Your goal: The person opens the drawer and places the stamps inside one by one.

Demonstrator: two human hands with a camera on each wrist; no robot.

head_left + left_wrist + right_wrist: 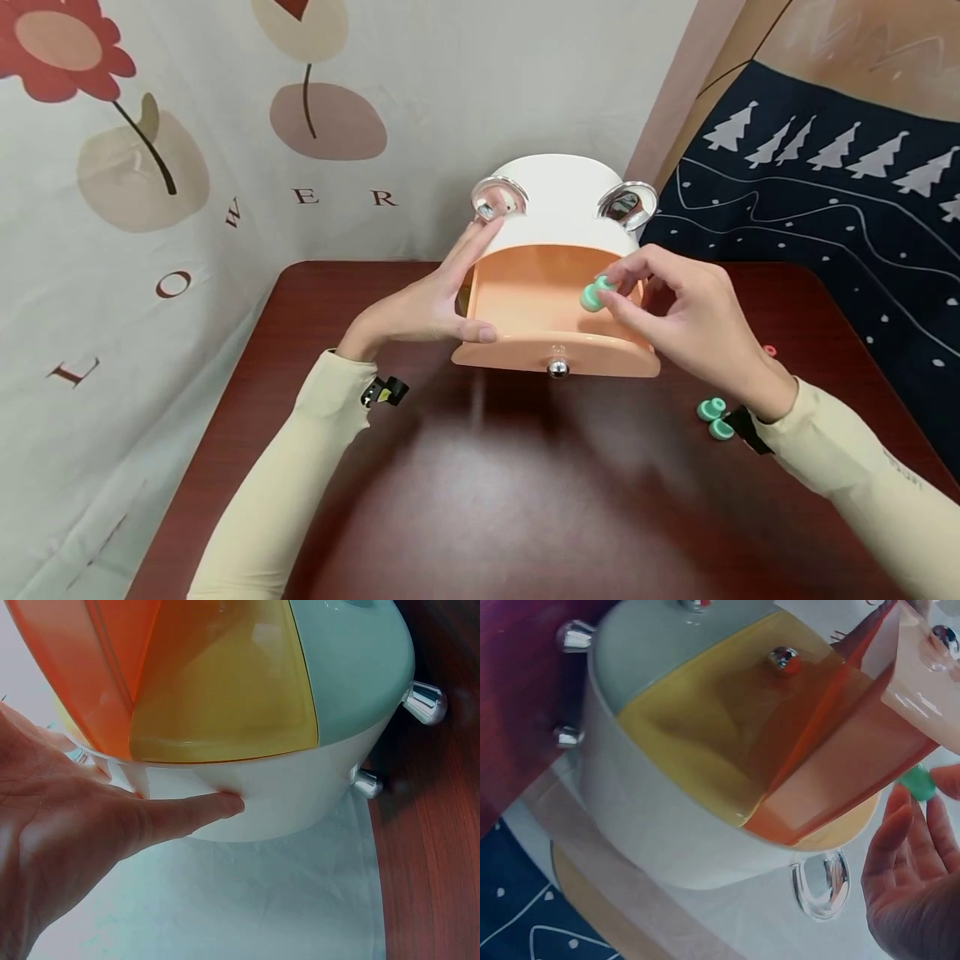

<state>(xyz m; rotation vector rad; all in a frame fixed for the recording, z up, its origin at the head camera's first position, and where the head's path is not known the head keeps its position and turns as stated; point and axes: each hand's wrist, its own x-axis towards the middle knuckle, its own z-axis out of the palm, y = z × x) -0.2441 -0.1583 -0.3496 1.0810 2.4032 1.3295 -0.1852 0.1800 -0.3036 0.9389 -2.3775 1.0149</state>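
Observation:
A rounded white cabinet (pixel 558 187) stands on the table with its orange drawer (pixel 555 354) pulled out. My left hand (pixel 431 300) rests against the cabinet's side, its thumb at the drawer's front corner. In the left wrist view, one of its fingers lies straight along the white wall. Between thumb and fingertips, my right hand (pixel 690 312) pinches a small green two-tiered peg (pixel 596 295) above the right part of the drawer. Beneath the orange drawer, the wrist views show a yellow drawer front (pixel 697 742) and a grey-green one (pixel 352 667).
Two similar green pegs (pixel 712 408) lie on the dark red table (pixel 480 517) beside my right wrist. A small red piece (pixel 770 351) shows partly behind that wrist. Silver rings (pixel 628 206) stick out at the cabinet's sides. A patterned cloth (pixel 420 117) hangs behind.

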